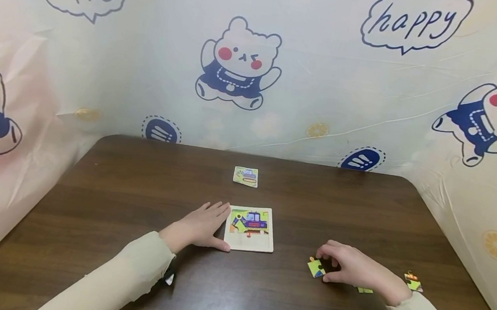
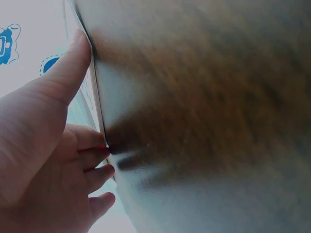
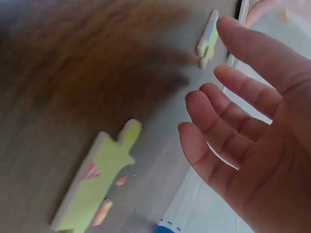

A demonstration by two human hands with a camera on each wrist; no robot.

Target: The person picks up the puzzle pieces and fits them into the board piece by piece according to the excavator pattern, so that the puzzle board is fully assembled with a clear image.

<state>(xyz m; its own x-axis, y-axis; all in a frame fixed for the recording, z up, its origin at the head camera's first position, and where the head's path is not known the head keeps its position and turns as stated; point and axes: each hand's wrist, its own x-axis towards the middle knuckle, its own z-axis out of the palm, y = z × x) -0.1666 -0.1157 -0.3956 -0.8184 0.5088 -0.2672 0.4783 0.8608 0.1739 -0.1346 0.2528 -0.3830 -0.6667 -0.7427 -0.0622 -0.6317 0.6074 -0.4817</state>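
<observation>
A square jigsaw puzzle board (image 1: 250,245) with a pale frame lies on the brown table. Its upper part shows a purple excavator picture (image 1: 251,222); bare board shows below. My left hand (image 1: 204,226) rests along the board's left edge, fingers extended toward the upper corner and thumb at the lower one. My right hand (image 1: 350,267) hovers around a green jigsaw piece (image 1: 315,267), its thumb and index finger apart beside it. In the right wrist view, that piece (image 3: 208,41) lies beyond the loosely bent fingers, with space between.
Two more loose jigsaw pieces lie near my right wrist: one green (image 1: 364,290), partly hidden under the hand, and one green and orange (image 1: 412,281) farther right. A small excavator picture card (image 1: 246,176) lies behind the board. A printed curtain (image 1: 311,80) hangs behind the table.
</observation>
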